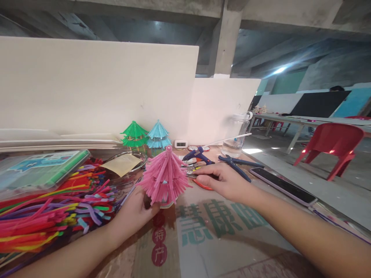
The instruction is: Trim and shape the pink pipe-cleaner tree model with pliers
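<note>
My left hand grips the base of a pink pipe-cleaner pagoda and holds it upright over the cardboard-covered table. My right hand rests on the table to its right, fingers curled over the red handles of scissors among small tools. Whether it grips them fully is unclear. Behind stand a green pagoda and a blue pagoda.
A heap of coloured pipe cleaners and a clear plastic box fill the left. A blue glue gun, blue pliers, a phone, a water bottle and a glass bowl lie behind. A red chair stands right.
</note>
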A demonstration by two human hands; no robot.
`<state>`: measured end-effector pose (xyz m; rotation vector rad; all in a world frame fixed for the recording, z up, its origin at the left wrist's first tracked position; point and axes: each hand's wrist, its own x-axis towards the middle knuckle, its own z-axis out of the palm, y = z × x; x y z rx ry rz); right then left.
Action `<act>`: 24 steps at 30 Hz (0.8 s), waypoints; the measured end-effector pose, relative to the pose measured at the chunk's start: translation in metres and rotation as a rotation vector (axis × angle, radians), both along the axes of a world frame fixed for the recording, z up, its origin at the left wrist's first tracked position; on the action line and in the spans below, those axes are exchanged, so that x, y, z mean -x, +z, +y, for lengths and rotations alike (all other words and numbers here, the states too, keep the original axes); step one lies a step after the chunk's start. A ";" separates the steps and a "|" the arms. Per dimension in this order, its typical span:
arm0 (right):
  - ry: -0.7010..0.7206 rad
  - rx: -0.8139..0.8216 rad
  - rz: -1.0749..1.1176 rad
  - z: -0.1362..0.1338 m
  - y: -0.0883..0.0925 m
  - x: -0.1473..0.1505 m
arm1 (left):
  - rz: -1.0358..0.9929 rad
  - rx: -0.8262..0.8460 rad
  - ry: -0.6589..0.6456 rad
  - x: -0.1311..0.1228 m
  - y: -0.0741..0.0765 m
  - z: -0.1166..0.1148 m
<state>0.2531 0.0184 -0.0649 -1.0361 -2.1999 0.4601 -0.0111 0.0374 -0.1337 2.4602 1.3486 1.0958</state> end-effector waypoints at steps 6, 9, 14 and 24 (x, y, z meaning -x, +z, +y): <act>-0.012 -0.019 -0.002 0.000 -0.002 0.000 | -0.002 0.014 -0.007 -0.001 0.002 -0.001; 0.005 -0.024 -0.015 -0.001 0.000 0.001 | -0.005 0.010 -0.023 -0.002 0.004 -0.002; 0.045 -0.022 0.017 -0.002 0.002 0.002 | -0.019 0.007 -0.035 -0.003 0.007 -0.003; -0.007 -0.011 0.019 0.000 -0.002 0.000 | -0.019 -0.015 -0.029 -0.003 0.004 -0.001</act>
